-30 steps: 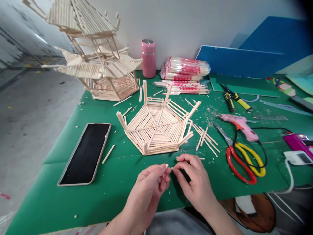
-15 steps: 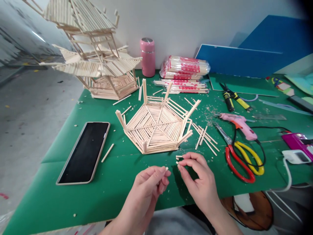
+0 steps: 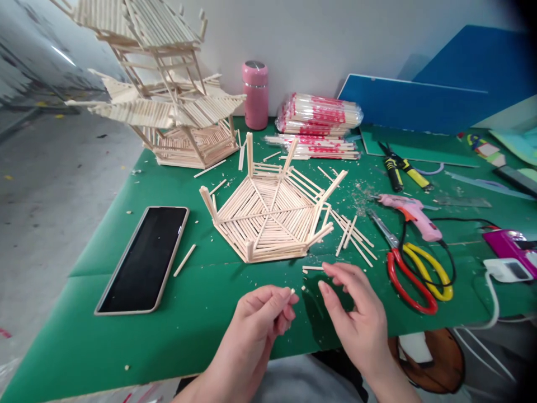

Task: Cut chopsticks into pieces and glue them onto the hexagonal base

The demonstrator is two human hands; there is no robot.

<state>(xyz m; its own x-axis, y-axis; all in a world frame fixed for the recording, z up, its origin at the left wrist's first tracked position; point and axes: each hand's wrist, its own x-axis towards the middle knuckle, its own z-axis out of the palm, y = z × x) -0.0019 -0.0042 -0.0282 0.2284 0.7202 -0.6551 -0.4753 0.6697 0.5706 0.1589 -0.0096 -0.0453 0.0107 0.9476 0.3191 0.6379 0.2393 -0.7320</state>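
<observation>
My left hand [image 3: 268, 313] is closed, with the pale end of a small wooden piece [image 3: 292, 291] showing between thumb and forefinger. To its right, my right hand [image 3: 354, 305] has its thumb and fingers apart and holds nothing. Its fingertips are beside a short stick [image 3: 312, 268] lying on the green table. A tiny wooden bit [image 3: 304, 288] lies between the hands. Just beyond them sits a polygonal stick platform [image 3: 268, 218] with upright posts at its corners and rails along some back and right edges.
A tiered stick pavilion [image 3: 176, 112] stands back left, near a pink bottle [image 3: 255, 98] and packed sticks [image 3: 321, 117]. A phone [image 3: 145, 260] lies left. Right are loose sticks [image 3: 352, 238], red-and-yellow-handled scissors [image 3: 394, 240], a pink glue gun [image 3: 413, 215] and pliers [image 3: 398, 168].
My right hand has opened and moved right, letting go of a tiny wooden bit, which now lies on the table. My left hand keeps its grip and has shifted slightly right.
</observation>
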